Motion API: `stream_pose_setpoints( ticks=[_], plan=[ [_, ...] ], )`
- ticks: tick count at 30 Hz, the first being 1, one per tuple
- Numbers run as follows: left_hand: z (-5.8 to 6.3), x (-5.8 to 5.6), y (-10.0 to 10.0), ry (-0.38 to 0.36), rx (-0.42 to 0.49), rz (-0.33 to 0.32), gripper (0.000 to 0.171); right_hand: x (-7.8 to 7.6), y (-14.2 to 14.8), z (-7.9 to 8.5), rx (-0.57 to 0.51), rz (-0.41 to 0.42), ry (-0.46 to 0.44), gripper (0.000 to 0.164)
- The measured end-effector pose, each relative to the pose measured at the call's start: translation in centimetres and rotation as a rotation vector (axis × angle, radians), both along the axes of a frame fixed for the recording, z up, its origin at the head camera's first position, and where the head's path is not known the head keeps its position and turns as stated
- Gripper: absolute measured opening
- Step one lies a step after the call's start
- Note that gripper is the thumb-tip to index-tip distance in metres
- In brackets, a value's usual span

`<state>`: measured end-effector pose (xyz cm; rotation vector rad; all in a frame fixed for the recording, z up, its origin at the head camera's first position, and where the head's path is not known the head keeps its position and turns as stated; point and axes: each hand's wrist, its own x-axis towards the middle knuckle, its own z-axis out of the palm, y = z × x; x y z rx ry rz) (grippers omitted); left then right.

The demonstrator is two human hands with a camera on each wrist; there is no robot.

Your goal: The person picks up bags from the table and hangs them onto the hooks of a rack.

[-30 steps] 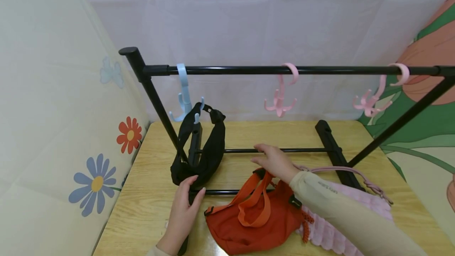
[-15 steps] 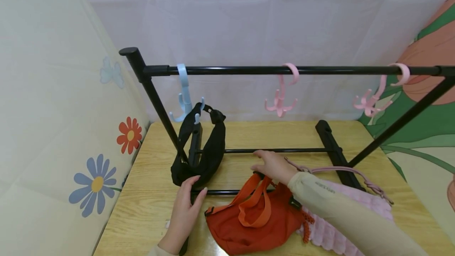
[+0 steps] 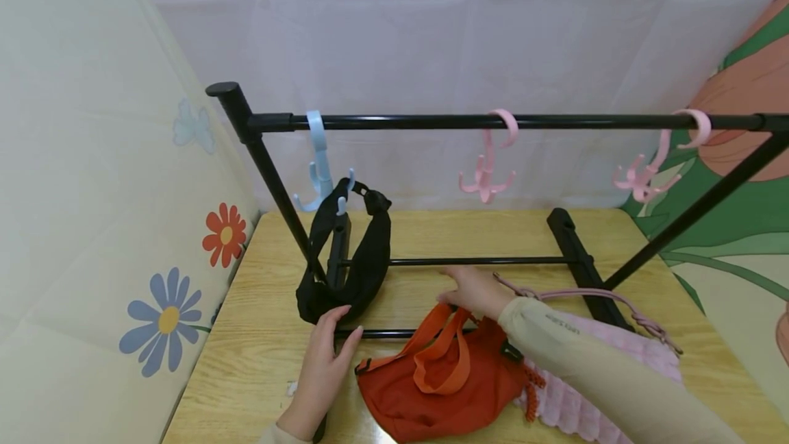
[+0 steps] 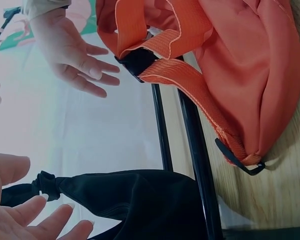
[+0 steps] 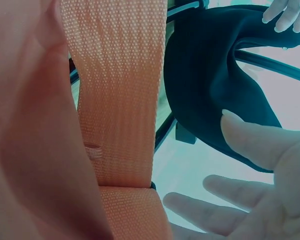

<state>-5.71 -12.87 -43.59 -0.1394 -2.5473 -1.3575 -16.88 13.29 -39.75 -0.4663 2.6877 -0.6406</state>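
Note:
A black bag (image 3: 370, 266) hangs by its strap from a blue hook (image 3: 320, 177) on the rack's top bar, its lower end beside the left upright. Just in front of it is my left hand (image 3: 323, 368), fingers relaxed and apart, holding nothing. An orange waist bag (image 3: 456, 389) lies on the table between my arms, its webbing strap (image 4: 190, 85) looped upward with a black buckle. Over its far edge reaches my right hand (image 3: 477, 290); in the right wrist view the fingers (image 5: 245, 200) are spread beside the strap, gripping nothing.
Two pink hooks (image 3: 485, 177) hang bare along the black top bar (image 3: 401, 122). A fluffy pink bag (image 3: 579, 389) with a pink strap (image 3: 592, 291) lies partly under my right forearm. Low crossbars (image 3: 419, 261) and feet (image 3: 570, 245) of the rack span the wooden table.
My right hand has sunk slightly toward the orange bag, uncovering more of the pink strap. My left hand has shifted a little to the right. The bags and hooks stay put.

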Motion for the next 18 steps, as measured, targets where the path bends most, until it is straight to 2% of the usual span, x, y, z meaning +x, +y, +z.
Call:
stream_pose_setpoints(
  ticks=[4, 18],
  plan=[
    [-0.13, -0.15, 0.07, -0.001, -0.009, -0.007, 0.035, 0.04, -0.02, -0.15, 0.033, 0.032, -0.005, 0.059],
    [-0.25, -0.22, 0.19, -0.039, -0.012, -0.029, 0.036, -0.02, 0.07, -0.34, 0.086, 0.028, -0.063, 0.06]
  ],
)
